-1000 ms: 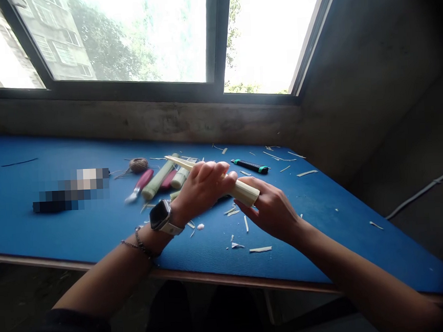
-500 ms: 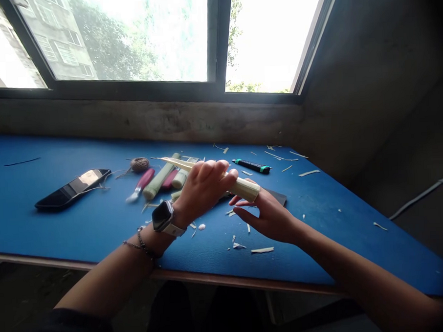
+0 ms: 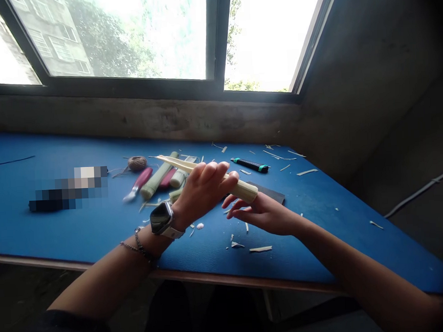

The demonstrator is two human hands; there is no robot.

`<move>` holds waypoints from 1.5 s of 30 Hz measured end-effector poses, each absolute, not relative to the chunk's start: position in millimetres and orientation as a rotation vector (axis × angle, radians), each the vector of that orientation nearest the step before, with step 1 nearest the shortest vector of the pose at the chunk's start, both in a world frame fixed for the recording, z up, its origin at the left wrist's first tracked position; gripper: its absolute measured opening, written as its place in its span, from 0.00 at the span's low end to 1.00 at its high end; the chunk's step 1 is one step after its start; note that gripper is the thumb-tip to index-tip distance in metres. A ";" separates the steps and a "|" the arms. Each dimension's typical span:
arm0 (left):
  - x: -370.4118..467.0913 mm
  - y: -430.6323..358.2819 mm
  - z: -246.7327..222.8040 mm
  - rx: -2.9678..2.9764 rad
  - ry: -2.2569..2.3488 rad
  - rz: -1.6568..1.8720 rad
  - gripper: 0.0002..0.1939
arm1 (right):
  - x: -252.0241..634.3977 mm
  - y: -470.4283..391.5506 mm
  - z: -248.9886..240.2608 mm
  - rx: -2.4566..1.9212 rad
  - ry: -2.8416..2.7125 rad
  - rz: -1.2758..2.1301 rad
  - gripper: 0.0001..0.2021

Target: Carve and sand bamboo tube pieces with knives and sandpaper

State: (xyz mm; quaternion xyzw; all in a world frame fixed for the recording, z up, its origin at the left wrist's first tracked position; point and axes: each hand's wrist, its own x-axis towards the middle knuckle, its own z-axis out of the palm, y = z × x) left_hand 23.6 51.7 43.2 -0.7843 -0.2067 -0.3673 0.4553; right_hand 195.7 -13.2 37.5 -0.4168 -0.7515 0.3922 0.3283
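Note:
A pale, carved stick (image 3: 246, 190) is held above the table by my left hand (image 3: 204, 189), whose fingers wrap round its middle. Its thin, pointed end reaches up and left, and its thick, blunt end points down and right. My right hand (image 3: 265, 214) is beside the thick end, fingers spread and apart; it seems to hold nothing. Whether it touches the stick I cannot tell. A watch (image 3: 162, 218) and a bracelet are on my left wrist.
The blue table (image 3: 110, 229) bears a twine ball (image 3: 137, 163), a red-handled tool (image 3: 144, 178), a green stalk piece (image 3: 159, 176), a black and green cutter (image 3: 250, 164), a dark flat piece (image 3: 276, 197), scattered shavings (image 3: 261, 249) and a blurred-out object (image 3: 66, 190) at left.
The fingers of my right hand have shifted slightly left and up, under the thick end of the stick. My left hand keeps its hold. The whole view has shifted a little.

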 end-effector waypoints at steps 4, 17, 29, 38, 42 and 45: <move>23.2 53.2 44.3 -1.962 -0.549 -0.930 0.08 | 193.4 -11.2 32.4 -0.990 -1.944 0.901 0.19; 20.4 57.0 45.9 -1.997 -0.555 -0.923 0.05 | 204.9 -11.3 44.3 -1.025 -2.097 0.923 0.16; 15.6 68.0 47.8 -2.003 -0.621 -0.932 0.05 | 217.8 -9.9 46.6 -0.992 -2.223 0.677 0.27; 5.4 80.1 53.8 -2.080 -0.753 -1.090 0.05 | 223.4 -2.1 51.9 -1.155 -1.976 0.477 0.08; 5.2 86.1 55.3 -2.205 -0.781 -1.344 0.07 | 226.8 3.1 45.8 -1.360 -2.159 0.181 0.12; 8.3 81.7 54.7 -2.321 -0.645 -1.472 0.09 | 226.2 4.2 43.1 -1.344 -2.244 0.051 0.18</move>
